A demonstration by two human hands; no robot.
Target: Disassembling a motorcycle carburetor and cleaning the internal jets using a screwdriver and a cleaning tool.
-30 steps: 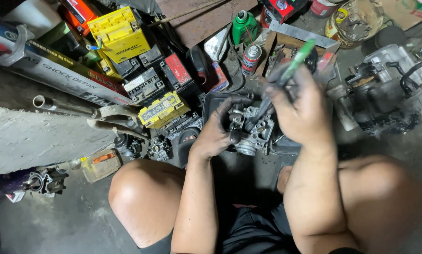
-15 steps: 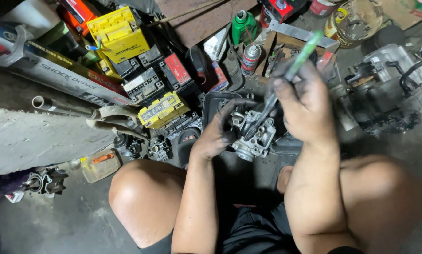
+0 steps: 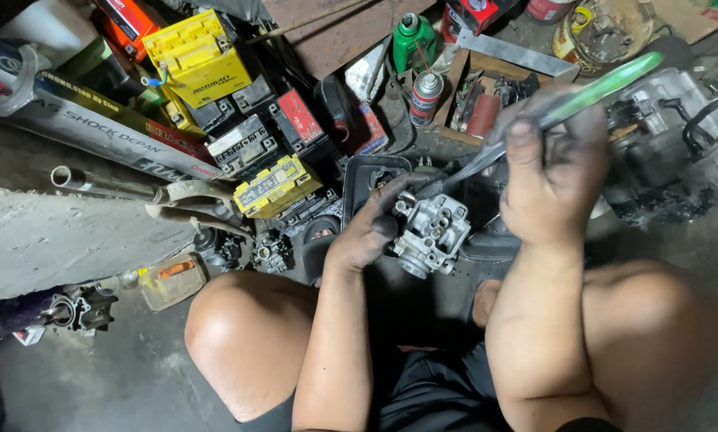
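Grimy concrete floor point(image 3: 95, 376), cluttered from edge to edge. Far left of the carburettor point(image 3: 431, 232), a pale concrete slab point(image 3: 55, 240); nearer on that side, a small yellow battery point(image 3: 275, 186) among darker ones.

Just left of the carburettor, touching it: left hand point(image 3: 363, 236), fingers wrapped round its near side and thumb across the top, holding it up off the floor between the knees. Sat more on top of the body a second ago; now slid to the flank, leaving the metal face with its round ports uncovered.

Behind the carburettor, a red-capped spray can point(image 3: 428, 96) and a green bottle point(image 3: 413, 40), unmoved.

Right of and above the carburettor: right hand point(image 3: 555, 172), clenched round a green-handled screwdriver point(image 3: 599, 84). Drawn off to the right since the earlier frames, handle swung outward and shaft lying flatter. Tip reaches back toward the carburettor's upper edge; probably seated there, though hidden in shadow. Suggests a change of angle on the same fitting rather than a withdrawal.

Far right of the carburettor, a grey engine casing point(image 3: 679, 120), untouched.
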